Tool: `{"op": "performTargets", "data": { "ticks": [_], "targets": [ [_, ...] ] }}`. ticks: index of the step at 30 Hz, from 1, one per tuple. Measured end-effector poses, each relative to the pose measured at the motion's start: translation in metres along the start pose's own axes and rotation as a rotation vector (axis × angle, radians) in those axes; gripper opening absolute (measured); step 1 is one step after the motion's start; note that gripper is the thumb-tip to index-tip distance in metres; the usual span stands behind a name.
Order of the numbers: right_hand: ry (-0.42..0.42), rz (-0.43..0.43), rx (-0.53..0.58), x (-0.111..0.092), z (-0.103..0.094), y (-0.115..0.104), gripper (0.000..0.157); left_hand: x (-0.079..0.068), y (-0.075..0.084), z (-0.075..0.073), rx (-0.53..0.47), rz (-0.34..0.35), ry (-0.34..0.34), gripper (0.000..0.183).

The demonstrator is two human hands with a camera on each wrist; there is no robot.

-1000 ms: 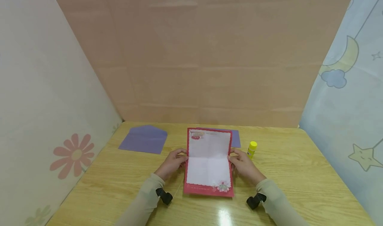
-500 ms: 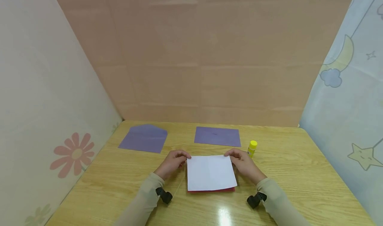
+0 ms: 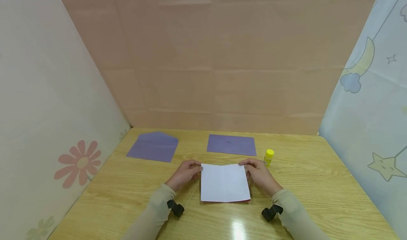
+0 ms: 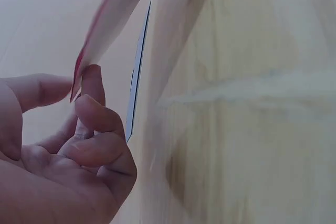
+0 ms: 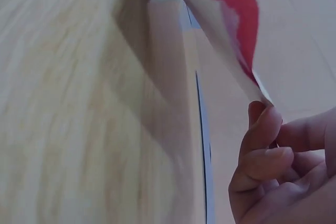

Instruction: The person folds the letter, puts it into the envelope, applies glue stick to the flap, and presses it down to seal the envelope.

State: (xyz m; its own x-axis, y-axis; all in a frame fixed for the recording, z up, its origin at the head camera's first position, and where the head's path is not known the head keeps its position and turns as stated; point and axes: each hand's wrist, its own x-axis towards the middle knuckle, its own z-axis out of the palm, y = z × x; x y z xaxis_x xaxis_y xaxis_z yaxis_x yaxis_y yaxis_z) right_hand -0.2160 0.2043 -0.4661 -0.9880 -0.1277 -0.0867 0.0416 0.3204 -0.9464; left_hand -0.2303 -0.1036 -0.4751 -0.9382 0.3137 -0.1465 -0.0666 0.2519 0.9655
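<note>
A sheet of letter paper (image 3: 224, 183), folded over with its plain white back up, is held before me, slightly bowed along a middle crease. My left hand (image 3: 184, 175) pinches its far left corner between thumb and fingers. At the far right corner, my right hand (image 3: 261, 175) pinches the sheet in the same way. The right wrist view shows the paper's red printed border (image 5: 247, 19) on the inner side. From the left wrist view, the sheet (image 4: 113, 22) is seen nearly edge-on, raised off the table at the pinched end.
Behind the sheet lies a purple envelope (image 3: 231, 144), flat. Another purple envelope (image 3: 154, 147) with its flap up lies back left. A yellow glue stick (image 3: 269, 157) stands just beyond my right hand. Patterned walls (image 3: 79, 113) flank the wooden table (image 3: 318, 183).
The sheet was unfolded with its printed face showing; its far half has come down toward me, white back up. Both hands stay at its sides, now at the far corners.
</note>
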Motion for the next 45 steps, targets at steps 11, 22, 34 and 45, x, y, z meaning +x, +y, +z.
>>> {"op": "performTargets", "data": {
  "ticks": [11, 22, 34, 45],
  "targets": [
    [-0.031, -0.044, 0.040, -0.004, 0.011, -0.018, 0.042, 0.000, 0.006, 0.012, 0.013, 0.043, -0.050, 0.023],
    [-0.045, -0.064, -0.096, -0.002, 0.028, -0.017, 0.031, -0.001, 0.015, 0.025, 0.014, 0.079, -0.080, 0.023],
    [-0.050, -0.075, -0.136, -0.001, 0.030, -0.013, 0.015, -0.003, 0.020, 0.033, -0.040, 0.081, -0.109, 0.032],
    [-0.098, -0.073, -0.092, -0.001, 0.028, -0.015, 0.016, -0.001, 0.017, 0.038, 0.052, 0.120, -0.054, 0.026]
  ]
}}
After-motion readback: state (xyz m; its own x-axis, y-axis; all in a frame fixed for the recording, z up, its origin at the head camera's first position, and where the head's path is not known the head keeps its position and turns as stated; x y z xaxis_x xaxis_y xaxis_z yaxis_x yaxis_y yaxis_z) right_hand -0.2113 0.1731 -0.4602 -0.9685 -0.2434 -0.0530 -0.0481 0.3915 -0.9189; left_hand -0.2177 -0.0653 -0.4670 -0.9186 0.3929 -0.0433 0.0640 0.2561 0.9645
